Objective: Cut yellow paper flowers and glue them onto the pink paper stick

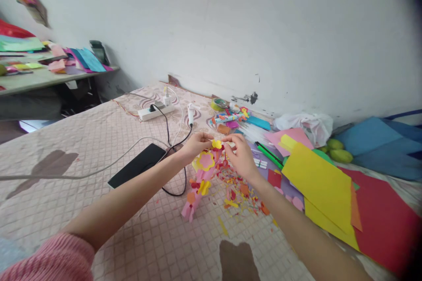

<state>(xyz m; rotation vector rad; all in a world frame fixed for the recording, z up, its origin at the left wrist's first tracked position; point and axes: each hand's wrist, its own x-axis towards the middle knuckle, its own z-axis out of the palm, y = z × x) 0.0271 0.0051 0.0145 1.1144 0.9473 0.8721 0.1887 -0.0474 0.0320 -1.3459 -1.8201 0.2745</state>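
A small yellow paper flower sits between my two hands, at the top end of a pink paper tube. My left hand pinches the flower's left side. From the right, the closed fingertips of my right hand meet its other edge; the exact contact is too small to make out. Along the tube are a larger yellow flower with a pink centre, a yellow butterfly-like cutout and an orange piece. Many paper scraps lie beside it.
A glue gun stands near a power strip. Cords cross toward a black phone-like slab. At right lie a green box cutter, yellow sheets and red sheets. A decorated blue tube lies by the wall.
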